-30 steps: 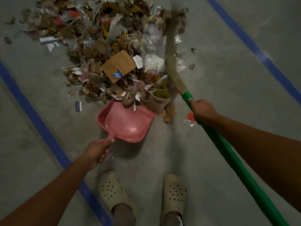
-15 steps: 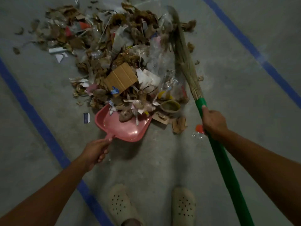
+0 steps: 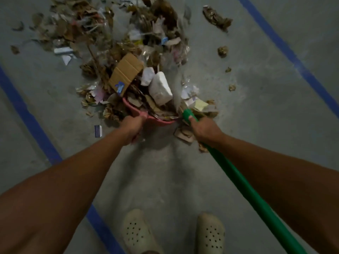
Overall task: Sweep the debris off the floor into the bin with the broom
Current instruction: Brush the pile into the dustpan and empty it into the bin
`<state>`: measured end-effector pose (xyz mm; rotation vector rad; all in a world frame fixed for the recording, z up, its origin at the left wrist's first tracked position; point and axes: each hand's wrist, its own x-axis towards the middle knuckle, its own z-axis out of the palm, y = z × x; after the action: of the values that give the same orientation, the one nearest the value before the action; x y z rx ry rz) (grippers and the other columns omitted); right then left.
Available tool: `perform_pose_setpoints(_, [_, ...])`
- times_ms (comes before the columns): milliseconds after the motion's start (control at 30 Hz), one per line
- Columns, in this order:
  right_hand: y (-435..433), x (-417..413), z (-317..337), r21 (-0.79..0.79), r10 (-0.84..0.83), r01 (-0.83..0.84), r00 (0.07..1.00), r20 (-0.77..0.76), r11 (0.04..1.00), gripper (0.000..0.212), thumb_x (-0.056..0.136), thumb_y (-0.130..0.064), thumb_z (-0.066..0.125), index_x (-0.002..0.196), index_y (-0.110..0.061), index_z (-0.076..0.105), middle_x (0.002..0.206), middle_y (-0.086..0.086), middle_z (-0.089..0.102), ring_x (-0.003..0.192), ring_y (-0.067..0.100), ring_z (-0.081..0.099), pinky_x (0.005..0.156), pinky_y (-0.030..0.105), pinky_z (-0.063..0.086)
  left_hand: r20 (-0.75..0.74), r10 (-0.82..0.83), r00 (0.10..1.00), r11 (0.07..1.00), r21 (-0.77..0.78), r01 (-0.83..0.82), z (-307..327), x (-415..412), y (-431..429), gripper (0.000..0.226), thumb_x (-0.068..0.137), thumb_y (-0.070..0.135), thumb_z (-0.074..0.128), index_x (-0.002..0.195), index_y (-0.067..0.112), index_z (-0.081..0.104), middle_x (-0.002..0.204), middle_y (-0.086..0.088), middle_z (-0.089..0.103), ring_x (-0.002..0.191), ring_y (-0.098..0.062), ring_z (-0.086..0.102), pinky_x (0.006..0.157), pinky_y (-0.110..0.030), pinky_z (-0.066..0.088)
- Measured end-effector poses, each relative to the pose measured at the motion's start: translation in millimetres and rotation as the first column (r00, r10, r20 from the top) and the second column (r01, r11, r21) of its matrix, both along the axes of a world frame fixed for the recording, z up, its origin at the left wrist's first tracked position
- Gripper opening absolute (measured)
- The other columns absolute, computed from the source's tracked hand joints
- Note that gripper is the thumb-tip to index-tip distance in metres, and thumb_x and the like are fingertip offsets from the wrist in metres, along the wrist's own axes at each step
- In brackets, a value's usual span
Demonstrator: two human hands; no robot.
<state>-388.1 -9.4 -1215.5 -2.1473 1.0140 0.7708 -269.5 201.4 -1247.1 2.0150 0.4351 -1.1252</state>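
Most debris [image 3: 128,43] lies unswept beyond both grips. Left hand [image 3: 131,128] clenches the loaded dustpan [image 3: 161,121]; right hand [image 3: 203,130] grasps the broom [image 3: 244,182].

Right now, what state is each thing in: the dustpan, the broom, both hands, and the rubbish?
dustpan: on the floor, heaped with rubbish, mostly hidden.
broom: green handle slanted, head buried in the rubbish and blurred.
left hand: closed on the dustpan handle.
right hand: closed on the broom handle.
cardboard piece: lying at the dustpan's far edge.
rubbish pile: mostly on the floor, unswept.
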Motion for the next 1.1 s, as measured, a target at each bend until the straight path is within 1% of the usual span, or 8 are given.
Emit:
perform_pose_setpoints(67, [6,-12,6,0.01,-0.018,0.018,1.0,-0.005,1.0,0.065,0.1,-0.058,0.032,0.081,-0.004,0.063,0.066,0.011,0.064,0.053,0.023,0.064,0.045,0.027,0.052,0.046,0.001,0.999,1.0,-0.002,-0.001,1,-8,2,0.052,0.091,0.062,0.054,0.071,0.013,0.055,0.056,-0.005,0.05,0.038,-0.016,0.04,0.04,-0.019,0.029])
perform_pose_setpoints(233, [10,-47,27,-0.035,0.015,-0.011,0.994,0.106,0.999,0.064,0.098,-0.064,0.03,0.091,-0.011,0.064,0.077,0.014,0.067,0.064,0.03,0.068,0.06,0.044,0.061,0.091,-0.027,0.995,0.995,-0.09,0.035,30,-29,21,0.053,0.091,0.067,0.052,0.07,0.018,0.053,0.055,-0.001,0.047,0.035,-0.01,0.037,0.039,-0.019,0.026])
perform_pose_setpoints(400, [23,-76,66,-0.072,-0.05,0.059,0.992,0.117,0.996,0.062,0.096,-0.067,0.028,0.101,-0.014,0.061,0.085,0.007,0.063,0.07,0.019,0.062,0.066,0.032,0.054,0.158,-0.067,0.985,0.991,-0.108,0.085,74,-51,31,0.06,0.086,0.074,0.051,0.058,0.021,0.049,0.05,0.0,0.045,0.037,-0.013,0.036,0.044,-0.025,0.026])
perform_pose_setpoints(533, [34,-89,119,-0.087,-0.075,0.086,0.99,0.122,0.992,0.063,0.097,-0.066,0.029,0.107,-0.014,0.064,0.089,0.008,0.066,0.08,0.023,0.064,0.074,0.036,0.055,0.181,-0.052,0.982,0.991,-0.108,0.072,121,-64,35,0.066,0.084,0.077,0.051,0.054,0.019,0.048,0.047,0.0,0.045,0.039,-0.017,0.04,0.045,-0.028,0.027])
perform_pose_setpoints(633, [40,-94,168,-0.11,-0.086,0.103,0.984,0.153,0.989,0.062,0.098,-0.065,0.029,0.113,-0.014,0.063,0.095,0.009,0.066,0.084,0.024,0.063,0.07,0.033,0.049,0.182,-0.041,0.982,0.99,-0.127,0.065,169,-71,35,0.064,0.087,0.074,0.05,0.053,0.02,0.044,0.046,0.001,0.043,0.036,-0.014,0.037,0.046,-0.029,0.026])
perform_pose_setpoints(733, [44,-97,218,-0.134,-0.091,0.114,0.982,0.164,0.984,0.065,0.097,-0.066,0.028,0.105,-0.014,0.067,0.086,0.006,0.061,0.078,0.024,0.061,0.067,0.032,0.048,0.19,-0.025,0.981,0.989,-0.141,0.053,223,-73,36,0.066,0.087,0.073,0.051,0.051,0.019,0.046,0.044,0.002,0.046,0.037,-0.014,0.039,0.047,-0.03,0.029])
perform_pose_setpoints(1000, [65,-112,390,-0.064,-0.173,0.187,0.97,0.173,0.98,0.057,0.09,-0.073,0.031,0.086,-0.024,0.06,0.083,0.01,0.07,0.076,0.03,0.069,0.072,0.046,0.06,0.176,-0.03,0.984,0.99,-0.13,0.054,404,-93,65,0.061,0.084,0.077,0.052,0.057,0.021,0.05,0.049,0.001,0.048,0.044,-0.016,0.043,0.051,-0.03,0.032])
perform_pose_setpoints(1100, [78,-124,458,-0.064,-0.181,0.195,0.967,0.181,0.979,0.053,0.093,-0.069,0.036,0.092,-0.024,0.063,0.078,0.008,0.069,0.07,0.027,0.068,0.068,0.046,0.061,0.183,-0.044,0.982,0.987,-0.142,0.071,473,-105,81,0.059,0.085,0.074,0.053,0.063,0.02,0.05,0.051,0.0,0.049,0.041,-0.014,0.042,0.047,-0.025,0.032])
